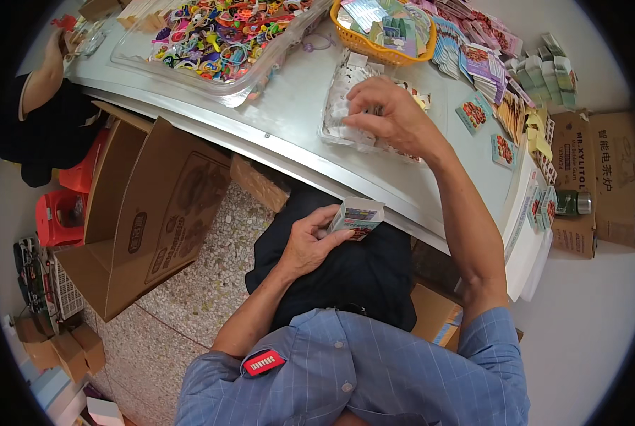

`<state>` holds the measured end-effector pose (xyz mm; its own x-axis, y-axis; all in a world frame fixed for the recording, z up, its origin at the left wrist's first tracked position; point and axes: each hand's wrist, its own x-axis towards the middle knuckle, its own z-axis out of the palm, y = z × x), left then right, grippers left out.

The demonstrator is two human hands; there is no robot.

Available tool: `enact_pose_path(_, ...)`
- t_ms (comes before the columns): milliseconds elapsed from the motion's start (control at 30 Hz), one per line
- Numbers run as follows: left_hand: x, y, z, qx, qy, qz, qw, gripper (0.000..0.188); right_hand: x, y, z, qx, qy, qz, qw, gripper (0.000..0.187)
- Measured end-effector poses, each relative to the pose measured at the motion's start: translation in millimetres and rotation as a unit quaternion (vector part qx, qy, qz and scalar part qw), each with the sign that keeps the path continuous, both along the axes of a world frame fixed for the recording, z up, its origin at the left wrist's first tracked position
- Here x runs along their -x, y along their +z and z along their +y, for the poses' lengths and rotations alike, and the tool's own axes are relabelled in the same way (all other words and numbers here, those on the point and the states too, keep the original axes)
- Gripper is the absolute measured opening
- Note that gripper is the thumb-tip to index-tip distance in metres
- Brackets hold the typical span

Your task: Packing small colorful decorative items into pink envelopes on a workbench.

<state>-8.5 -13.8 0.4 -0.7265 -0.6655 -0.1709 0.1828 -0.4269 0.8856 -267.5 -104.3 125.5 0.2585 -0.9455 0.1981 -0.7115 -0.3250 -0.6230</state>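
My left hand (310, 241) grips a small card box (362, 221) with its top flaps up, over my dark-clad lap just in front of the table edge. Inside the box a dark, coloured edge shows. My right hand (399, 117) is over a clear plastic tray (324, 131) on the table. Its thumb and fingers are bent toward each other; whatever is between the tips is too small to make out. White, dark-speckled pieces (343, 82) fill the tray's left part. My hand and wrist cover much of its right part.
A large clear bin (243, 92) of colourful trinkets and a yellow basket (381, 53) of cards stand at the back. Small printed boxes (473, 112) lie right. An open carton (165, 206) and red stools (60, 216) are left. Another person's arm (42, 89) reaches in far left.
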Motion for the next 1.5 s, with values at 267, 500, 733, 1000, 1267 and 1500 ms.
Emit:
enact_pose_path(267, -1, 2, -4, -0.032, 0.004, 0.013, 0.999, 0.049, 13, 25, 39, -0.109, -0.135, -0.322, 0.931, 0.01)
enact_pose_path(500, 3, 9, -3, -0.035, 0.009, 0.004, 0.999, 0.047, -14, 21, 109, -0.038, -0.072, -0.189, 0.979, 0.013)
enact_pose_path(733, 3, 10, 0, -0.033, 0.008, 0.014, 0.999, 0.044, -40, 6, 143, -0.085, -0.145, -0.171, 0.971, 0.011)
enact_pose_path(1000, 2, 5, 3, 0.001, 0.01, 0.017, 1.0, 0.046, -48, -8, 148, -0.064, -0.139, -0.105, 0.983, 0.016)
enact_pose_path(1267, -7, 16, 3, -0.043, 0.015, 0.039, 0.998, 0.042, -47, -13, 164, -0.113, -0.259, -0.314, 0.906, 0.019)
enact_pose_path(1500, -34, 25, 3, -0.005, 0.012, 0.0, 1.0, 0.043, -77, -43, 173, -0.273, -0.209, -0.497, 0.797, 0.023)
